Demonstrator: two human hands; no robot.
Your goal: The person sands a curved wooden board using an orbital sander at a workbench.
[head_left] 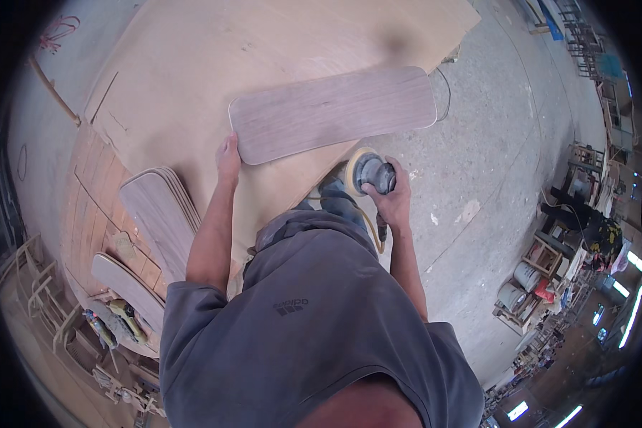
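Note:
A long wooden board with rounded corners (331, 115) lies over the large sheet-topped table, its right end reaching past the table edge. My left hand (229, 159) grips the board's left end near the lower corner. Off the table's edge, my right hand (393, 195) holds a round air sander (372, 174) by its body, with the pad tilted up and facing left. A yellowish hose (374, 230) runs by the sander's handle. Left of my left forearm rests a stack of similar boards (158, 214).
More rounded boards (125, 283) and power tools (120, 321) lie at the lower left. A wooden slatted surface (93, 198) adjoins the table sheet (192, 69). Wooden frames (43, 289) stand at far left. Another person (594, 224), buckets (513, 294) and shelving are at far right.

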